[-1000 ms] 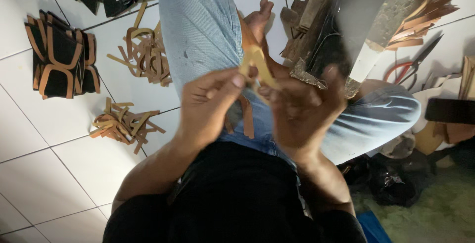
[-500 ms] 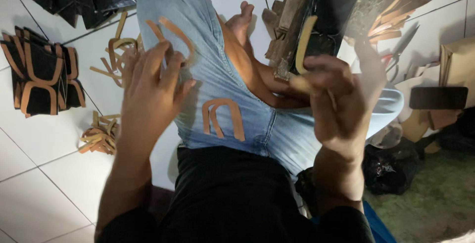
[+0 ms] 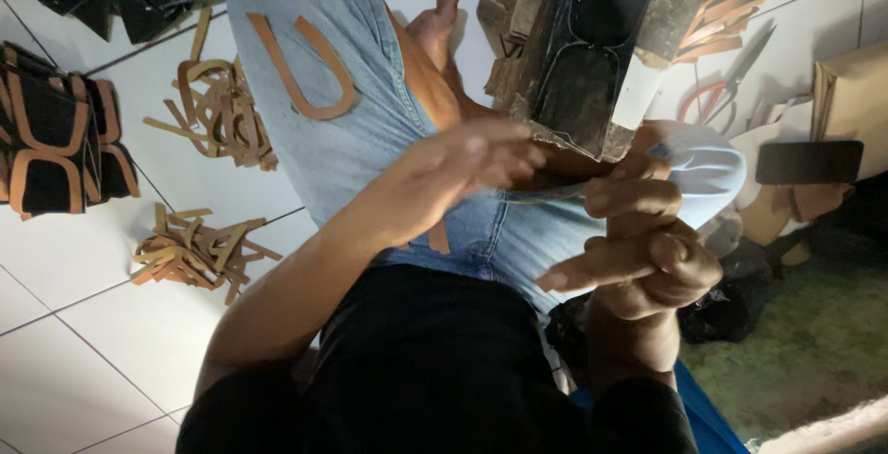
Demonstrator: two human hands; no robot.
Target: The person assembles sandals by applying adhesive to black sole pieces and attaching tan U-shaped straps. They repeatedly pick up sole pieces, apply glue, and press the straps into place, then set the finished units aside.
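Note:
I sit on a white tiled floor with my legs in light blue jeans (image 3: 370, 140). A tan U-shaped leather piece (image 3: 305, 70) lies on my left thigh. My left hand (image 3: 453, 177) reaches across my lap with flat, extended fingers and nothing visible in it. It partly covers a second tan piece (image 3: 439, 237) on the jeans. My right hand (image 3: 638, 251) hovers just right of it, fingers loosely curled and one finger pointing left. Whether it holds anything is hidden.
A worn wooden block with dark leather on it (image 3: 592, 56) stands beyond my knee. Red-handled scissors (image 3: 731, 84) and a black phone (image 3: 809, 160) lie to the right. Heaps of tan strips (image 3: 199, 251) (image 3: 222, 116) and stacked black tan-trimmed pieces (image 3: 55, 144) lie left.
My left hand swung from the left thigh rightward over my lap, uncovering the U-shaped piece. My right hand dropped from near the block, and the tan strip it held is no longer seen.

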